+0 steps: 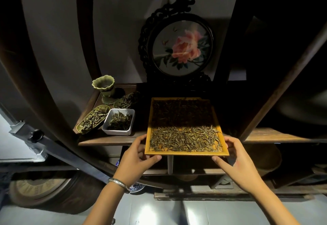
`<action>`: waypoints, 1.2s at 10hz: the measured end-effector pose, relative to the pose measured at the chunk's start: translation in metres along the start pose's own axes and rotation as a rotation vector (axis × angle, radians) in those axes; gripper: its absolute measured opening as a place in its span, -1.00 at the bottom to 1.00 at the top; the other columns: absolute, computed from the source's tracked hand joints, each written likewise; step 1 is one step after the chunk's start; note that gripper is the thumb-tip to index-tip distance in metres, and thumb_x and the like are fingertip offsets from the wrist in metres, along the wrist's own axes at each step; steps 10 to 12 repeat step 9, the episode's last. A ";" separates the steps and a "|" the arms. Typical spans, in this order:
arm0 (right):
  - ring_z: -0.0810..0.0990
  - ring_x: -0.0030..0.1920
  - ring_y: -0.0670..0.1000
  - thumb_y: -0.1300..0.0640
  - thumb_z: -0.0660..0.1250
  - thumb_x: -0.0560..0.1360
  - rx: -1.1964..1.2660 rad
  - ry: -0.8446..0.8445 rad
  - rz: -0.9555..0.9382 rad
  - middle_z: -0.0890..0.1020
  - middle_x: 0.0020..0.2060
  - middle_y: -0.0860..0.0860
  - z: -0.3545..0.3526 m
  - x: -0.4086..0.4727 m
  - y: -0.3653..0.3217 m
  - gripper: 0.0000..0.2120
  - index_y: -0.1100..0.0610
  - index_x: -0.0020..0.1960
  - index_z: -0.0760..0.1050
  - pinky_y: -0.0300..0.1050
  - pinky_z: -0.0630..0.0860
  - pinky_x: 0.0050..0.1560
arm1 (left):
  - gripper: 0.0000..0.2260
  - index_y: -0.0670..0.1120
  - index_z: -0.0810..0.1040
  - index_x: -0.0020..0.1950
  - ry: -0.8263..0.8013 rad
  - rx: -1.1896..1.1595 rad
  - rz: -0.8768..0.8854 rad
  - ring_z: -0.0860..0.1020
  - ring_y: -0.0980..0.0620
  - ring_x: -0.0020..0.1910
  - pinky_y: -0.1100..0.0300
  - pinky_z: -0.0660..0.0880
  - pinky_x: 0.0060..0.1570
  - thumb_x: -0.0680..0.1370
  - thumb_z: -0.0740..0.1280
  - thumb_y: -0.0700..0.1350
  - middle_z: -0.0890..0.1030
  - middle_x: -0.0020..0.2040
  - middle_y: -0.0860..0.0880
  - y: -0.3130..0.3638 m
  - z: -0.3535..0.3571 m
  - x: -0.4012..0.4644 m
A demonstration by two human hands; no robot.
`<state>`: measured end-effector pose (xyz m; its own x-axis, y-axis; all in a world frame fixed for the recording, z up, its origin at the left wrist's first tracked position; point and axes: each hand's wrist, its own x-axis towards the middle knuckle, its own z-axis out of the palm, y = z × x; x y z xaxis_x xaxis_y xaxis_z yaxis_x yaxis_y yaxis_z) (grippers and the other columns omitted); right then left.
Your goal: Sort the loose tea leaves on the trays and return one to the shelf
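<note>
Both hands' grip [185, 155] pinches tray's [185, 153] near corners.

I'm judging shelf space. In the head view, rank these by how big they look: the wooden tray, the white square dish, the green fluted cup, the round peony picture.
1. wooden tray, though nearest the camera
2. round peony picture
3. white square dish
4. green fluted cup

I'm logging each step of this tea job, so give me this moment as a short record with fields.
held item: wooden tray of loose tea leaves
left hand: grips the tray's near left corner
right hand: grips the tray's near right corner
tray position: far part over the shelf, near edge overhanging it
beside the tray: white dish of leaves, on its left
behind the tray: round flower panel
</note>
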<state>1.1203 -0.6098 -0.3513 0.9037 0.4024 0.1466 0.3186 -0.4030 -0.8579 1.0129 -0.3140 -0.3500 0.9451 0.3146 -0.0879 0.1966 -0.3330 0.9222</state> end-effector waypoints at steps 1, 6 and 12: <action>0.57 -0.01 -0.17 0.06 0.46 0.39 -0.030 0.083 -0.001 0.58 -0.02 -0.18 0.006 0.002 -0.001 -0.57 -0.23 0.13 0.34 -0.39 0.49 -0.10 | -0.54 0.15 0.38 0.18 0.078 0.043 0.020 0.67 0.07 -0.21 0.09 0.63 -0.14 0.37 0.51 0.00 0.68 -0.06 0.13 0.002 0.005 0.004; 0.58 -0.22 -0.03 0.08 0.42 0.44 -0.095 0.263 0.085 0.58 -0.21 0.04 0.023 0.010 -0.007 -0.69 -0.18 -0.04 0.30 -0.29 0.48 -0.29 | -0.72 0.12 0.36 -0.18 0.254 0.237 0.036 0.61 0.17 -0.41 0.19 0.57 -0.33 0.36 0.45 0.13 0.62 -0.40 0.04 0.008 0.013 0.015; 0.55 -0.26 -0.09 0.07 0.41 0.46 -0.076 0.314 0.163 0.55 -0.21 0.02 0.029 0.001 -0.017 -0.68 -0.03 0.07 0.31 -0.35 0.43 -0.32 | -0.78 0.11 0.35 -0.15 0.228 0.224 0.073 0.61 0.09 -0.41 0.03 0.58 -0.30 0.45 0.41 0.00 0.60 -0.39 0.02 0.001 0.008 0.010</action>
